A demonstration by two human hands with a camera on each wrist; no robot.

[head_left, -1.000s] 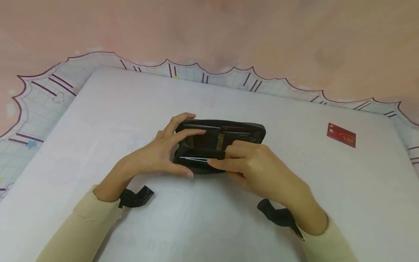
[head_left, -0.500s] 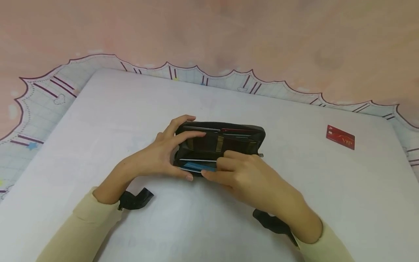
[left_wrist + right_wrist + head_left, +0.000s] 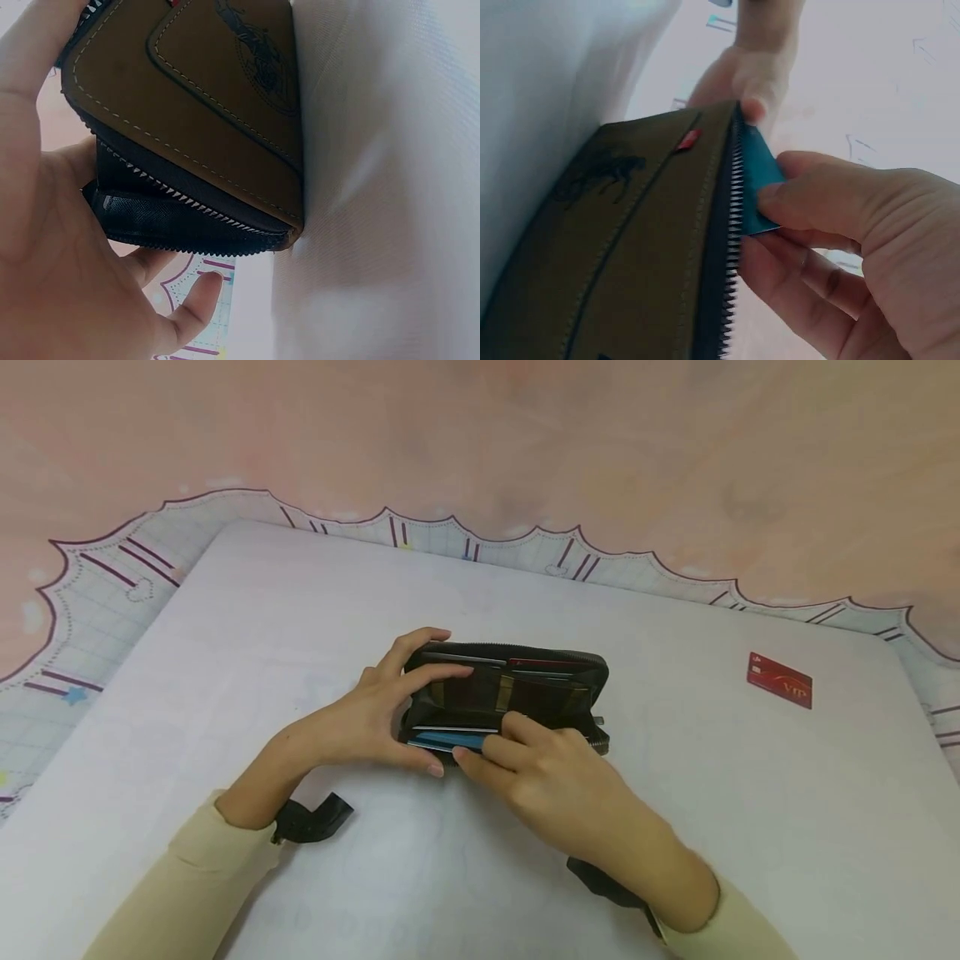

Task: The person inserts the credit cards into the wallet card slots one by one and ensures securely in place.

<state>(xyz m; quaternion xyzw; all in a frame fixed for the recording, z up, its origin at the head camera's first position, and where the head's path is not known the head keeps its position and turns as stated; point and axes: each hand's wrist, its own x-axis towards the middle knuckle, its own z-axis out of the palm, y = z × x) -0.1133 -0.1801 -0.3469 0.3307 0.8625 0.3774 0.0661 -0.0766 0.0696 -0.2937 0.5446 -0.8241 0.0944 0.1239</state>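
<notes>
A zip-around wallet stands spread apart on the white table, its black inside facing up. Brown outer faces with pale stitching show in both wrist views. My left hand holds its left end, the thumb on the near side and the fingers at the far side and inside. At the near compartment, my right hand pinches a blue card between thumb and fingers. The card's upper part stands out past the zipper teeth; its lower part is hidden in the wallet.
A red VIP card lies flat on the white table to the right. More card edges show in the wallet's far slots. A patterned cloth border runs behind the table. Black wrist mounts hang below the sleeves.
My right hand has slid left and toward me along the wallet's near side. The blue card has come into view there. My left hand keeps its hold; the red card stays put.
</notes>
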